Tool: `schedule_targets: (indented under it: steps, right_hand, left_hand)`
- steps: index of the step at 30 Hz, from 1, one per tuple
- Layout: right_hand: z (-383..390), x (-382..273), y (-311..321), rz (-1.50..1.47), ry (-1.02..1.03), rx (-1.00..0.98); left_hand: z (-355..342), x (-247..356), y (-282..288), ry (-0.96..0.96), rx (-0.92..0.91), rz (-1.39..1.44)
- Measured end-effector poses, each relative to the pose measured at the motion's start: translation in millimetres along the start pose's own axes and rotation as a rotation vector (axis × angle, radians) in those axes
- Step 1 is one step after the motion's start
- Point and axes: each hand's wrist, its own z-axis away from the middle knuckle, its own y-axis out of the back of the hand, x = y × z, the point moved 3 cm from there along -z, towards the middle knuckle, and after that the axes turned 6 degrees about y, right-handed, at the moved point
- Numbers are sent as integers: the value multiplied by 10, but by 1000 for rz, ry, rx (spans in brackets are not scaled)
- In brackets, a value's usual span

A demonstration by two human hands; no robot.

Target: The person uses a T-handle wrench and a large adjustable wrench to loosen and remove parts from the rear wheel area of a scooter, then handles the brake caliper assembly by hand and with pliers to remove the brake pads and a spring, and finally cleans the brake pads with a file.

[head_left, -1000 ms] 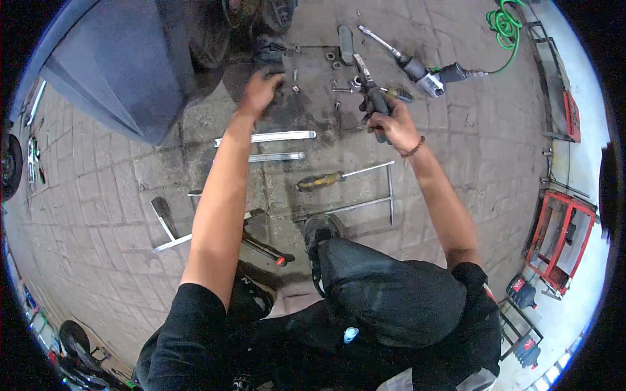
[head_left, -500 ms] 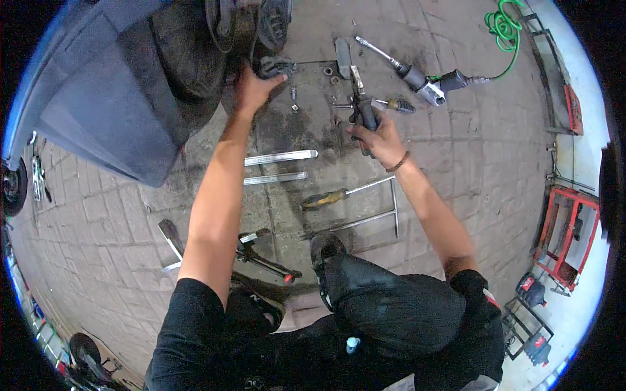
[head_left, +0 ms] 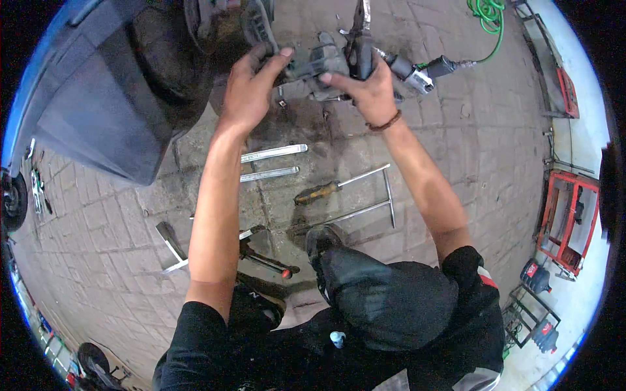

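Observation:
My left hand is closed, its thumb and fingers gripping one end of a dark grey metal part, blurred and lumpy in outline. Black-handled pliers are in my right hand, their metal jaws pointing away from me. My right thumb reaches toward the near side of the grey part; whether it presses on it I cannot tell. Both hands are above the paved floor, beside the dark vehicle's underside. Just beyond my right hand lies an air impact wrench, partly hidden by my fingers.
Two flat silver bars, a yellow-and-black screwdriver and a T-shaped metal rod lie nearer me. A red-tipped tool is by my foot. Blue-and-dark bodywork fills the left. A green coiled hose and red frame stand right.
My right hand has moved up and left with the pliers, close to my left hand. The grey part now spans between both hands. The view has shifted slightly.

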Motion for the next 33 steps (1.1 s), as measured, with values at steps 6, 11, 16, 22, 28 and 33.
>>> schedule_targets:
  steps: [6,11,16,22,28,33]
  right_hand:
    - [56,-124,-131,-456,-514,-72]
    - [189,-165,-289,-808,-714,-119]
    - [261,-92,-185,-791,-736,-170]
    - [494,-424,489,-432,-707,-327]
    - [743,-856,320,-342,-920,-518]
    - [715,-708,208,-666,-1074,-571]
  left_hand:
    - [-57,-388,-55,181,137,358]
    - [-18,-590,-482,289,-384,923]
    - [2,-590,-451,352,-464,1099]
    - [188,-439,-215,388,-266,945]
    - [113,-622,-90,385,-159,452]
    - [95,-534,-119,290,-138,336]
